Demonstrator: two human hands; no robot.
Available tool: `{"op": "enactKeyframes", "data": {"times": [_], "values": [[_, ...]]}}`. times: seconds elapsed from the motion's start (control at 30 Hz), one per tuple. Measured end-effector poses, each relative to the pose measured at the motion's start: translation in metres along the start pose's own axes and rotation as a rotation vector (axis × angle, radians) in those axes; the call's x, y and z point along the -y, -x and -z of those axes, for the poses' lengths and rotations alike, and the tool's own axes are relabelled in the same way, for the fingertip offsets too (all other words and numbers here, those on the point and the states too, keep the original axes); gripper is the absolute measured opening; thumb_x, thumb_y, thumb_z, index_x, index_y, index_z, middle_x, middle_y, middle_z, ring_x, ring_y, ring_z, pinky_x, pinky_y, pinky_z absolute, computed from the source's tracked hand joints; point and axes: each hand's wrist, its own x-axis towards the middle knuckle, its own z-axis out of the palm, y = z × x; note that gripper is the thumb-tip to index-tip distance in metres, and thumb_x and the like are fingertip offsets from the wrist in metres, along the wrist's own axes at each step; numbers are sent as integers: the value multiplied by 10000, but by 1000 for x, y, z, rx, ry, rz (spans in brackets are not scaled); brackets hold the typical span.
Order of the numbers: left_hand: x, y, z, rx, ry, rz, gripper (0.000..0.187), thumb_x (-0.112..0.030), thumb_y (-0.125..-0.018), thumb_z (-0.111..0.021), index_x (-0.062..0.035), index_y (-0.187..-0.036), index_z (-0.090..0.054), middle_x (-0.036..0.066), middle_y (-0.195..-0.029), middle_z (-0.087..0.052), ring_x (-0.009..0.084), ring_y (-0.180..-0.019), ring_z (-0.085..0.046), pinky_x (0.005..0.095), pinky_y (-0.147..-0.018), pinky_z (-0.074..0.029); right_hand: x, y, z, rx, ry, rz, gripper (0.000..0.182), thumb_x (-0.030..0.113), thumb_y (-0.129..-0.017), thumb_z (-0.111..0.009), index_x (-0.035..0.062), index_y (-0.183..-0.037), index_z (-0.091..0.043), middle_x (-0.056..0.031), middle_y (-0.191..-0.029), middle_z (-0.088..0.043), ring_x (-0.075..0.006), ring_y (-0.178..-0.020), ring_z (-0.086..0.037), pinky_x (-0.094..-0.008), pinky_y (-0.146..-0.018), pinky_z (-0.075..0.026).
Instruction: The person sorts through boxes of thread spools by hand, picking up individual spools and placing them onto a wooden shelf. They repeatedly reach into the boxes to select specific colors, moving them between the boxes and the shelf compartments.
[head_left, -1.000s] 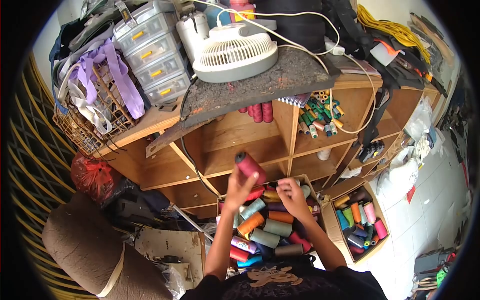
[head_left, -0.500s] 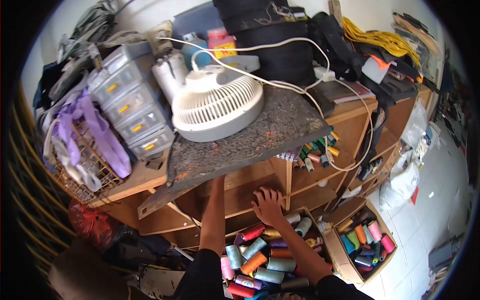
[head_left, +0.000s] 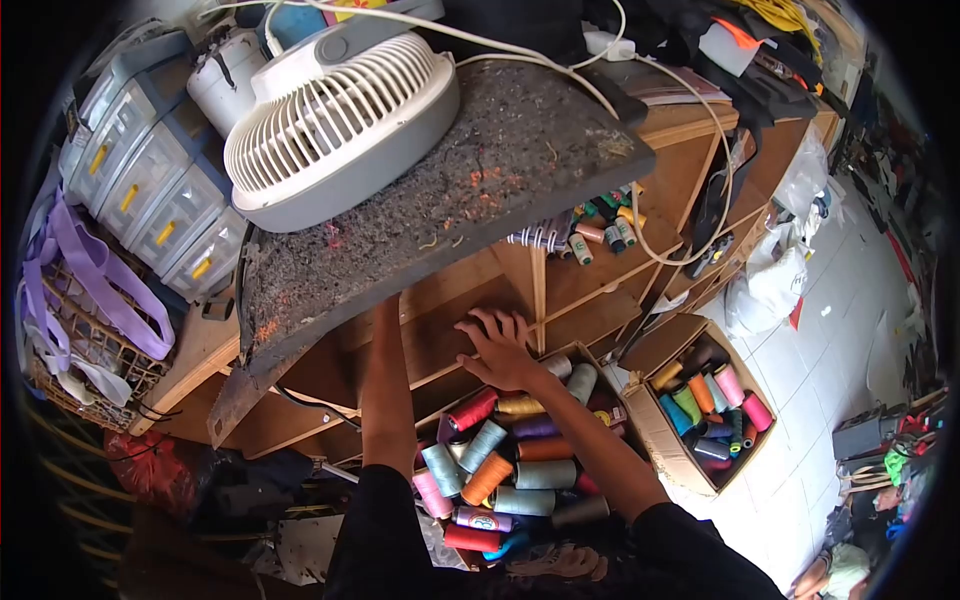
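My left forearm [head_left: 387, 390] reaches up under a dark, worn board [head_left: 540, 130], which hides the hand and anything in it. My right hand [head_left: 497, 347], fingers spread and holding nothing, rests on the front of a wooden shelf [head_left: 440, 330] just below the board. Beneath my right arm is a box of large thread spools [head_left: 545, 475] in red, orange, pale blue, purple and other colours. A white round fan [head_left: 340, 120] lies on top of the board.
To the right, a cardboard box [head_left: 690, 480] of coloured spools stands on the white tiled floor [head_left: 800, 400]. More spools [head_left: 600, 225] lie in a shelf compartment. Clear plastic drawers [head_left: 140, 190] and a wire basket [head_left: 110, 330] are at left. A white cable [head_left: 690, 85] loops over the right side.
The view has shifted closer and down, so the fan and board look larger and farther left. My right hand stays spread at the shelf; the left hand remains hidden under the board.
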Motion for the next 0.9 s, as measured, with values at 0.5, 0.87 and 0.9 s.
{"op": "enactKeyframes", "data": {"times": [0.5, 0.87, 0.9], "values": [[-40, 35, -8, 14, 76, 149, 764, -130, -719, -836, 15, -1336, -409, 150, -1229, -546, 271, -1114, -549, 393, -910, -477, -1, -3, 2, 78, -109, -67, 560, 467, -869, -572, 201, -1341, -430, -111, -1433, -341, -325, -1367, -224, -583, -1105, -72], [-167, 306, 12, 122, -97, 51, 545, -56, -868, -680, 17, -1327, -394, 152, -1350, -451, 256, -1276, -444, 372, -1091, -312, -2, -5, -4, 50, -81, -85, 549, 452, -841, -630, 235, -1318, -464, -95, -1425, -364, -317, -1344, -242, -553, -1099, -63], [-184, 333, 13, 184, -183, 65, 560, -45, -852, -686, 29, -1329, -401, 161, -1353, -449, 252, -1293, -425, 368, -1098, -303, -2, -6, -6, 30, -110, -61, 549, 456, -834, -638, 235, -1309, -476, -94, -1417, -377, -317, -1343, -249, -561, -1093, -72]]}}
